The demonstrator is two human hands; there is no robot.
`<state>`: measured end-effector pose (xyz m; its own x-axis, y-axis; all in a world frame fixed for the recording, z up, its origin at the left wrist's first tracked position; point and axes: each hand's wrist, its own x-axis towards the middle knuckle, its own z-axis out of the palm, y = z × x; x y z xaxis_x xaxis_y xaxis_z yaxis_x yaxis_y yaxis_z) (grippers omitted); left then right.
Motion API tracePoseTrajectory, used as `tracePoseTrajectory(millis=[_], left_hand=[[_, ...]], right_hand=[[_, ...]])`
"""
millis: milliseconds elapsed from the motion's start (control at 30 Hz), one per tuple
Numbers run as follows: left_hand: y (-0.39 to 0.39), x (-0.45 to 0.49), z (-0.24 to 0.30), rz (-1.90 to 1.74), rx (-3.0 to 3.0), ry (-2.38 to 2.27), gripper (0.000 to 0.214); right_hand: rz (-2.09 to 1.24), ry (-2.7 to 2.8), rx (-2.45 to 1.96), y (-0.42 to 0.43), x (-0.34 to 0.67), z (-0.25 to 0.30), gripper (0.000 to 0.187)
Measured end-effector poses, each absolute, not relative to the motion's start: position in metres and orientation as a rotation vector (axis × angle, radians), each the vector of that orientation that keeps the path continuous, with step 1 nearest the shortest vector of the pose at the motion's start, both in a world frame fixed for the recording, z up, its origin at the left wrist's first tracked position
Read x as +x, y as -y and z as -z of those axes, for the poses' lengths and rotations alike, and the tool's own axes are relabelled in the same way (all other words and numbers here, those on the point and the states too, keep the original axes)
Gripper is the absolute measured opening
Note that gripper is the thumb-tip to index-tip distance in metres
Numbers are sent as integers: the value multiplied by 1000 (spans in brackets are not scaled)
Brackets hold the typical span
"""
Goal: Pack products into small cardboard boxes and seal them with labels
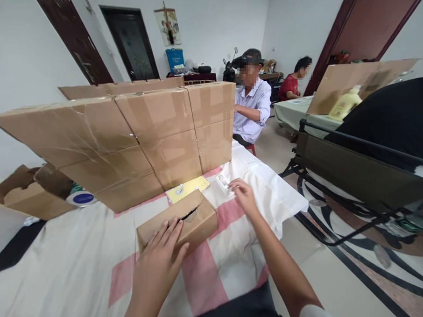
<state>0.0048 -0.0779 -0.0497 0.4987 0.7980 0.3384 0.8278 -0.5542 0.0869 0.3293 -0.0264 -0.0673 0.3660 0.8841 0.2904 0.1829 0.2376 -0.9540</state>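
Note:
My left hand (161,250) lies with its fingers spread on a small cardboard box (203,219), steadying or resting on its top. A dark, ragged slit runs along the top of this box, beside my fingertips. My right hand (244,195) is at a small white plastic piece (223,182) on the cloth, its fingers bent together at the piece's right edge. Whatever sits between those fingertips is too small to make out. Behind the small box lies a yellow card (187,190) with a little whitish object on it.
Taped cartons (163,133) form a wall across the table's far side. A pink-and-white cloth (199,275) covers the table. An open carton (38,193) stands at left. Beyond the cartons sits a person (252,99); a folding cot (358,160) is at right.

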Motion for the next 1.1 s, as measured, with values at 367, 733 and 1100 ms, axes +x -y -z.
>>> tracePoseTrajectory(millis=[367,733,1100], left_hand=[[84,8,40,496,-2663,1469,52],[90,7,37,576,-2654,1468,51],[92,5,40,594,-2640,1431,52]], right_hand=[[-1312,782,-1803,-32,383,63,36],[-1515,729,-2086,-60,374,45,34],[-1445,621,-2146,-64,362,43,30]])
